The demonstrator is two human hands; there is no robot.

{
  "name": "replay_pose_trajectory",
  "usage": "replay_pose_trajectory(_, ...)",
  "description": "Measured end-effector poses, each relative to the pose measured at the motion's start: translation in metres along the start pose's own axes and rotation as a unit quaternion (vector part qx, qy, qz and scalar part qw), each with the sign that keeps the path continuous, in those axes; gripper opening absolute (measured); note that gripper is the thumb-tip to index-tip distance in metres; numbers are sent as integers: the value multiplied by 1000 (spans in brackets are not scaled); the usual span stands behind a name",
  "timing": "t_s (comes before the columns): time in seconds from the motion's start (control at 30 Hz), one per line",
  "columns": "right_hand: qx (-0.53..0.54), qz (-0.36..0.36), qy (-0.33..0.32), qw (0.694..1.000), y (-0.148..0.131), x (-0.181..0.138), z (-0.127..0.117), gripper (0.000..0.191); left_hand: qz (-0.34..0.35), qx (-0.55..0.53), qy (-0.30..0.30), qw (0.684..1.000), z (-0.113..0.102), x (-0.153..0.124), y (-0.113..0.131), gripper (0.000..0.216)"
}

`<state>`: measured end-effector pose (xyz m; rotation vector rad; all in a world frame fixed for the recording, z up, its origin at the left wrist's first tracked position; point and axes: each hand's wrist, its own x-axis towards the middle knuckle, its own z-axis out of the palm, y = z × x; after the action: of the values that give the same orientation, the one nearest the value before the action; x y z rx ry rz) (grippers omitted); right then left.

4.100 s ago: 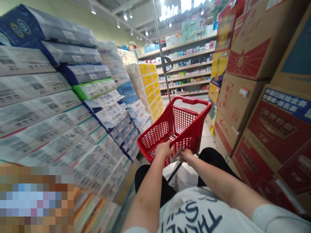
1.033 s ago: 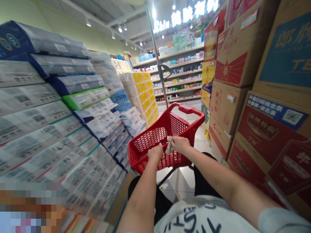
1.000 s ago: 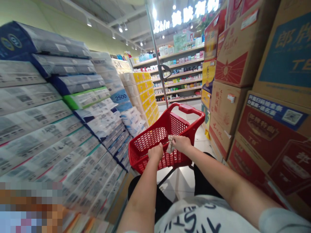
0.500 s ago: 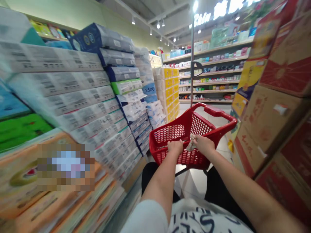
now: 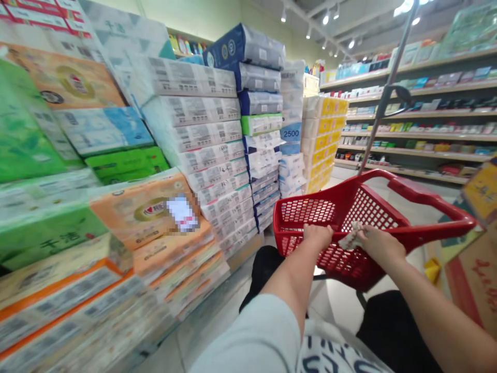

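Note:
A red plastic shopping cart with perforated walls stands right in front of my body. My left hand is closed over the cart's near rim. In my right hand, a crumpled whitish cloth or tissue is pinched between the fingers, against the near rim a little to the right. The cloth hides part of the rim, and the tips of my left fingers are out of sight inside the basket. The part of the basket that shows inside is bare red plastic.
Stacked paper packs line the left side, with orange tissue packs closest. Yellow-and-white packs stand farther along. A metal pole rises beyond the cart. Stocked shelves fill the back; cardboard boxes stand at right.
The view has swung left, so the cart and both hands appear farther right and more of the tissue stacks shows. Both hands keep their holds.

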<state>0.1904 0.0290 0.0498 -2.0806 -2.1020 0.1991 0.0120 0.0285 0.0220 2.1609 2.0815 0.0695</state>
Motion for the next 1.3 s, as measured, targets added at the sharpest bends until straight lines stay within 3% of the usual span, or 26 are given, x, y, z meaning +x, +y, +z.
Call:
replay_pose_trajectory(0.27,-5,-26,19,999,-22,-18,9,46,-5,17,21,1000,4,3,0,62)
replay_pose_trajectory(0.97,-1,-41,55,998,-18,-26,17,42,26,50,-23,998,-5,-5,-8,67)
replay_pose_trajectory(1.17,-16,-52,31,998,-25,-28,10,43,85,88,-18,992,-8,-7,-19,44)
replay_pose_trajectory(1.3,-8,-38,31,999,-28,-30,8,43,80,94,10,992,-4,-8,-14,43)
